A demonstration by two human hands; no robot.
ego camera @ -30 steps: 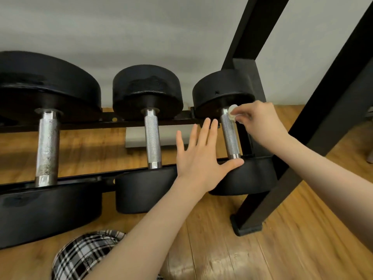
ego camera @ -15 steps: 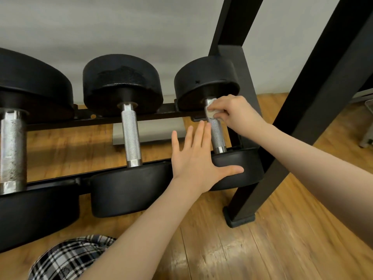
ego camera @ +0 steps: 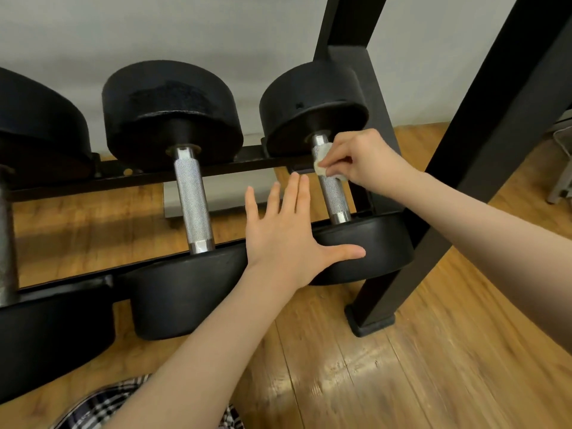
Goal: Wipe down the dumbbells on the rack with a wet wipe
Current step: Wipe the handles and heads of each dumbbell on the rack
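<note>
Head view, looking down at the low tier of a black rack (ego camera: 216,170). Leftmost dumbbell (ego camera: 37,144) cut off by the frame edge: only part of its far plate, a sliver of dull handle and the near plate show. Rack upright (ego camera: 501,125) runs out of the top of the frame; its foot stands on the wood floor (ego camera: 433,351). Plaid fabric (ego camera: 102,407) at the bottom edge is half covered by the left forearm and cropped, so what it belongs to cannot be told. A pale object behind the rails, low against the wall, is mostly hidden. Middle dumbbell (ego camera: 192,199) lies across both rails, knurled handle fully exposed. Right dumbbell (ego camera: 332,193) lies beside the upright, near plate partly behind the left thumb. Right hand (ego camera: 365,161) has its fingers curled, pinching a small crumpled wet wipe (ego camera: 323,161) against the upper part of that handle, just below the far plate; most of the wipe is buried under the fingers, only a white wad showing. Left hand (ego camera: 284,233) is spread flat, fingers straight and pointing away, thumb out sideways across the near plate's rim; palm contact is hidden, so whether it presses or just hovers is unclear. It holds nothing.
</note>
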